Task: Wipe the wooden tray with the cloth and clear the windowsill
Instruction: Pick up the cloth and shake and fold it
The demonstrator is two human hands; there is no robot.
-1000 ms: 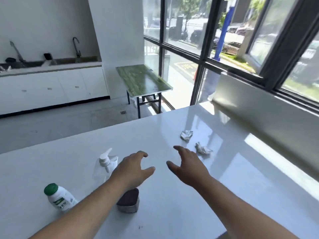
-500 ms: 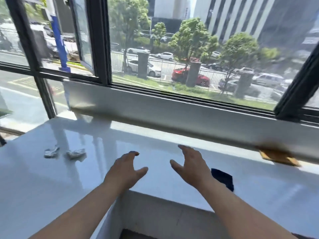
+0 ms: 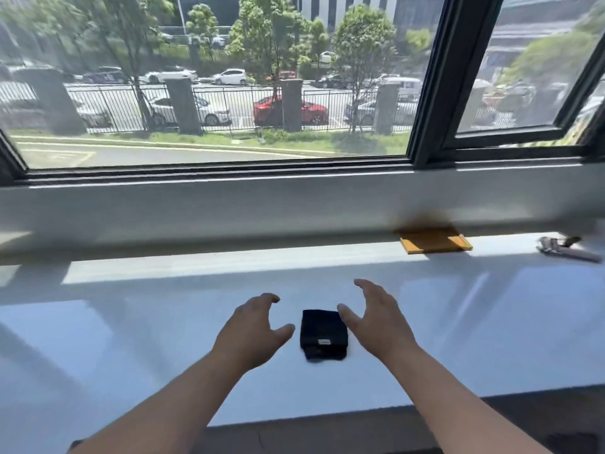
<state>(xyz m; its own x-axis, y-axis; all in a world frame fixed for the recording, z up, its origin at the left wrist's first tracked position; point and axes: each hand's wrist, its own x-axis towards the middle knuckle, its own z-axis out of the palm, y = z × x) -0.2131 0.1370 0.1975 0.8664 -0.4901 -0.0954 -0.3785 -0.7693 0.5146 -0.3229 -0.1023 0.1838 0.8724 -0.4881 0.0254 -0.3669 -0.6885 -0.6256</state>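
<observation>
A folded black cloth (image 3: 323, 334) lies low in the frame's centre on the glossy white windowsill (image 3: 131, 322). The left hand (image 3: 252, 332) and right hand (image 3: 376, 326) flank it, fingers spread, holding nothing. A flat rectangular wooden tray (image 3: 435, 241) sits far right by the wall.

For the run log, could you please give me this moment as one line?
hands: left and right open, empty | cloth: folded, between them | wooden tray: far right, untouched
</observation>
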